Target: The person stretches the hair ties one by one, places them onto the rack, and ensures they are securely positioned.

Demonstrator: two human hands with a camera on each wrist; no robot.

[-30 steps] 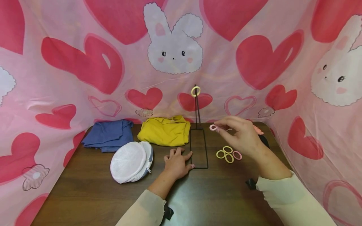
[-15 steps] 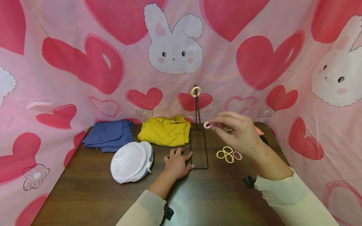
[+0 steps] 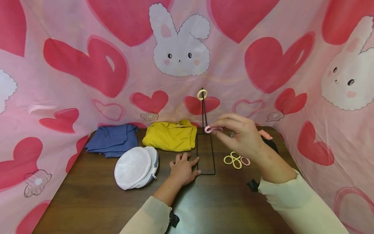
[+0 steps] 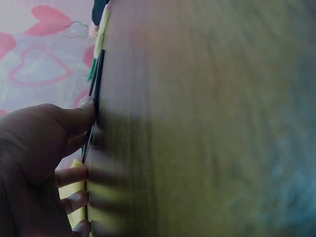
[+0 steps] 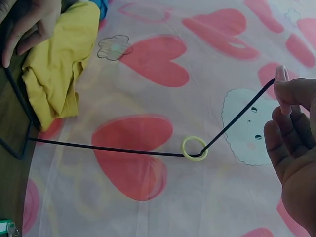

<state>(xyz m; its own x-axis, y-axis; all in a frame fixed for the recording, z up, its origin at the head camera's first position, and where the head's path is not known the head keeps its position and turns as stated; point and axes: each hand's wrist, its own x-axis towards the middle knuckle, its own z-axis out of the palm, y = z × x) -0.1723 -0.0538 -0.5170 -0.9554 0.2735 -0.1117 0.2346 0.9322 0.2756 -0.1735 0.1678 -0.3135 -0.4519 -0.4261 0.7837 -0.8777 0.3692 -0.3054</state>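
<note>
The right hand [image 3: 243, 136] pinches a small pink elastic hair tie [image 3: 209, 129] between thumb and fingertips, holding it in the air just beside the upright of the thin black wire stand [image 3: 203, 110]. A yellow hair tie [image 3: 202, 94] hangs at the stand's top. The left hand [image 3: 183, 169] lies flat, fingers straight, on the dark wooden table [image 3: 87, 201], touching the stand's base frame. The tie looks light, soft and stretchy; a pinch across its band suits it. The stand appears slender and likely to tip.

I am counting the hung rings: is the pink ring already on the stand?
Not yet: the right hand pinches the pink ring beside the stand.
</note>
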